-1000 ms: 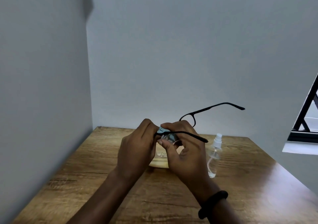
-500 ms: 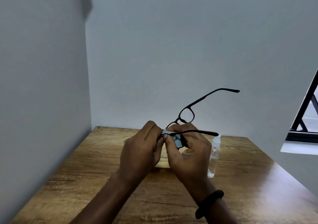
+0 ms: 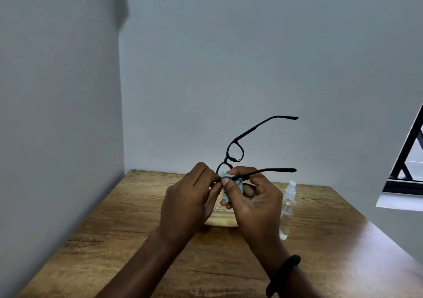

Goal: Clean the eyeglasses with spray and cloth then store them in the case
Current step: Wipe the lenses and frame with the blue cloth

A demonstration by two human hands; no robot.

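Wooden table (image 3: 332, 240) carries the work, and nothing standing on it has moved over the last second.

Left hand (image 3: 190, 204) is closed, its fingers pinching the near end of the frame. Right hand (image 3: 256, 204) is also closed, thumb and fingers pressing the cloth against the near lens. Both are held above the table, over the case.

Eyeglasses (image 3: 279, 169) have changed attitude. A second ago the far lens sat low, just behind the knuckles. It now stands well clear above them, and the far temple has swung up with it. Both temples remain unfolded.

Case (image 3: 220, 221), tan, lies beneath the hands, largely hidden. Whether it is open cannot be told.

Spray bottle (image 3: 287, 213) stands upright just right of the right hand, untouched.

Cloth (image 3: 223, 175), light blue, shows only as a bunched edge between the thumbs.

Assessment: wiping is under way and the frame is being turned to reach more of the near lens. The far lens, folding and casing appear outstanding.
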